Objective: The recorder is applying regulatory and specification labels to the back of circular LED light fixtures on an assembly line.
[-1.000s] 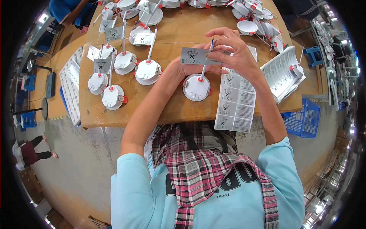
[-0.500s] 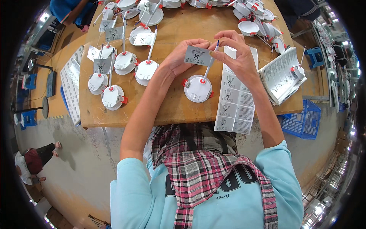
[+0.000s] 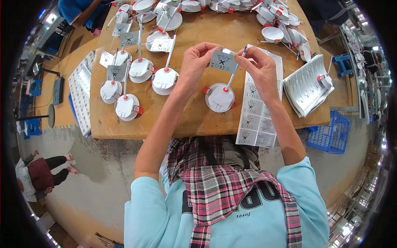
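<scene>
A grey printed label [image 3: 222,63] hangs on the white cable [image 3: 230,78] of a round white downlight [image 3: 219,99], which lies on the table with red-tipped clips at its sides. My left hand [image 3: 196,64] is closed, its thumb and fingertips pinching the label's upper edge. With thumb and forefinger my right hand [image 3: 262,71] pinches the label where it meets the cable, near the cable's blue wire end. Under my right wrist lies a sheet of labels [image 3: 255,118], overhanging the table's front edge.
Several labelled downlights [image 3: 140,70] stand at the left with cables upright. More downlights pile up at the far right [image 3: 273,34]. A stack of printed sheets [image 3: 306,89] at the right has a small fitting on it. A blue crate [image 3: 328,134] is beyond the table's right corner.
My left hand has drawn back from the cable to the label's upper edge. My right fingers have come down onto the label by the cable. The whole view has shifted slightly.
</scene>
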The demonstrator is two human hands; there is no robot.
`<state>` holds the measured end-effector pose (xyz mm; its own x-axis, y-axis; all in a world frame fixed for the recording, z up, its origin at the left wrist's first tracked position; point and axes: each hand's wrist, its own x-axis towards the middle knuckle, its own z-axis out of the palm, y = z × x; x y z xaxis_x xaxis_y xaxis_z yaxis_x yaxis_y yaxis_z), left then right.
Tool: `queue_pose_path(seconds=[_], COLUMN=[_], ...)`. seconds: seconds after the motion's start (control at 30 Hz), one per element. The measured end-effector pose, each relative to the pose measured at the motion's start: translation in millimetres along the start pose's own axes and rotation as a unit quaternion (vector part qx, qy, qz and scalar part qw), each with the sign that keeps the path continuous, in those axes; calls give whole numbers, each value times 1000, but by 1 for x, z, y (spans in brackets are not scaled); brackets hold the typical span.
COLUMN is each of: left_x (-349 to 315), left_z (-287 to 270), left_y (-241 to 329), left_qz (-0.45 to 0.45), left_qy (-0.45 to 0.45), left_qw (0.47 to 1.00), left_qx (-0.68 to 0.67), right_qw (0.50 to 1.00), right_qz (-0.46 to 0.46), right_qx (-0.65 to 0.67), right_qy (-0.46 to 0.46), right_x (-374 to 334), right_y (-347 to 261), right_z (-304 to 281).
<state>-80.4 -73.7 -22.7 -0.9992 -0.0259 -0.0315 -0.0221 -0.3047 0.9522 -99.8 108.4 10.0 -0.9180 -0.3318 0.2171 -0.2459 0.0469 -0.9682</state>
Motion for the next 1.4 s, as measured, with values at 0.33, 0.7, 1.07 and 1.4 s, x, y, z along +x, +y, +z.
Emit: queue_pose_path(seconds=[0.33,0.7,1.07,1.4], left_x=[-5,-2,-9,-9], left_z=[-3,-6,2,2], left_y=[6,7,13,17], left_qz=[8,-19,-18,-19], left_qy=[-12,-7,21,-27], left_qw=[999,999,999,999], left_qx=[43,30,22,1], right_qw=[999,996,997,997], right_qz=[27,51,44,43], right_qx=[44,67,69,60], right_qy=[5,-30,3,12], right_x=[-3,-5,-7,-6], right_y=[1,-7,-3,2], right_z=[3,5,7,1])
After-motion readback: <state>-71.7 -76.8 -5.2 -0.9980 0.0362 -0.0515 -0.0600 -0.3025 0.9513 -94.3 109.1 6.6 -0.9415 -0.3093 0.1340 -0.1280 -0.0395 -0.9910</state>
